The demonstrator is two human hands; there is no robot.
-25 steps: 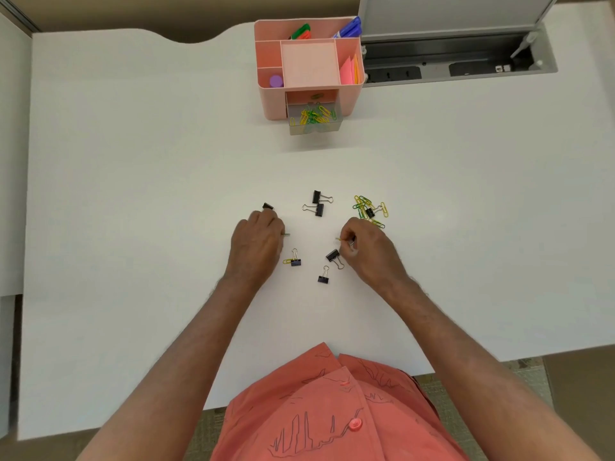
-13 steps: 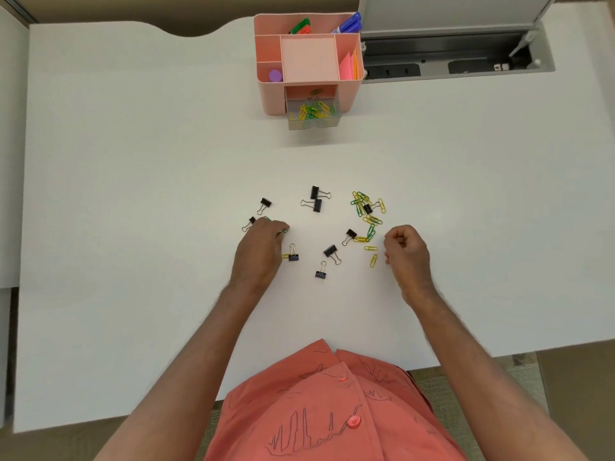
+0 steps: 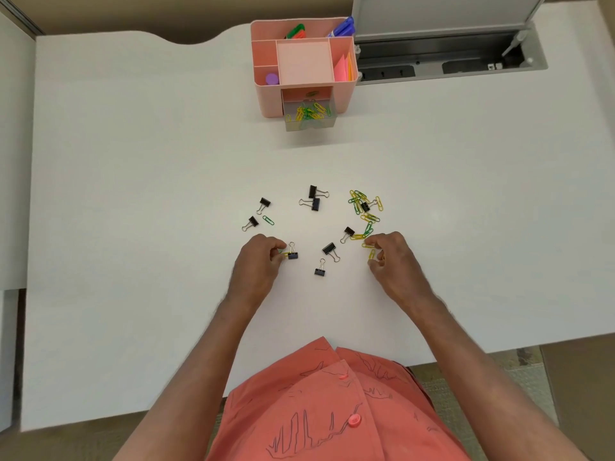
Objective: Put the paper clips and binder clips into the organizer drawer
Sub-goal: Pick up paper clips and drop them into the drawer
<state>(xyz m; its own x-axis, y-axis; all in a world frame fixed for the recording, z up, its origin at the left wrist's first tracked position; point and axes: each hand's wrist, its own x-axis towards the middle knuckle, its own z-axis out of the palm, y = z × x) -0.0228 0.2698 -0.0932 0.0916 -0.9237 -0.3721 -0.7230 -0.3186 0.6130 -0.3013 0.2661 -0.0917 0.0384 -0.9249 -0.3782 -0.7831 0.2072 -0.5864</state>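
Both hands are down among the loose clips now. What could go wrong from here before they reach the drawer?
1. The left hand pinches at a yellow paper clip lying against a binder clip; both may drag together.
2. The right hand works at small yellow clips; several held at once could slip on the way.
3. The drawer is narrow and already holds clips, so a loose drop may spill onto the desk.

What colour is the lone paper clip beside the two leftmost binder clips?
Green, clearest in the head view.

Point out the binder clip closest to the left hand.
The binder clip right at the left hand fingertips, its wire handles pointing away from the person, with a yellow paper clip beside it. The other binder clips lie clearly farther off.
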